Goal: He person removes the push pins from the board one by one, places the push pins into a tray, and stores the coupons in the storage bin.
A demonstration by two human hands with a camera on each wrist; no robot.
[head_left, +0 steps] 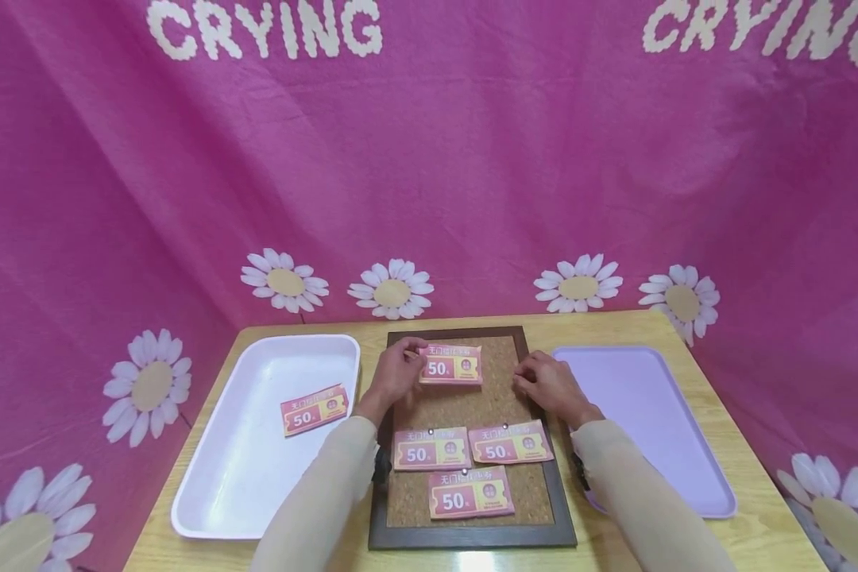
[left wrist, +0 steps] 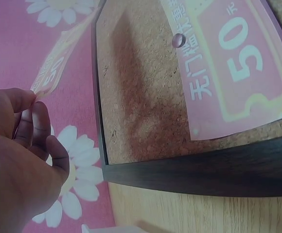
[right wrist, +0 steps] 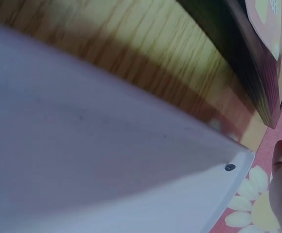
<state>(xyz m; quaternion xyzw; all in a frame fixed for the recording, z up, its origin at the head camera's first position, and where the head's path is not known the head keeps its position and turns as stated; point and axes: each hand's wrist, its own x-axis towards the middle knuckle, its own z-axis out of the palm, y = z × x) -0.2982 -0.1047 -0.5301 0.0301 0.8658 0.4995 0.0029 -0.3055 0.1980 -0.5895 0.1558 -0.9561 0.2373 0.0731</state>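
A pink-and-yellow paper coupon (head_left: 452, 365) marked 50 is pinched at its left edge by my left hand (head_left: 398, 369), over the upper part of the framed cork board (head_left: 415, 407). In the left wrist view, thumb and forefinger grip a corner of this coupon (left wrist: 53, 70), which slants up from the fingertips. My right hand (head_left: 552, 387) is over the board's right frame edge, fingers bent toward the cork; I cannot tell whether its fingertips hold something small. Lower on the board, coupons are fixed with pins: two side by side (head_left: 431, 450) and one below (head_left: 470, 494).
At left, a white tray (head_left: 264, 477) holds another coupon (head_left: 315, 410). On the right lies a purple tray (head_left: 658, 445); a small dark round thing (right wrist: 230, 167) sits in its corner. All rest on a wooden table (head_left: 772, 532) before a pink flowered curtain (head_left: 457, 199).
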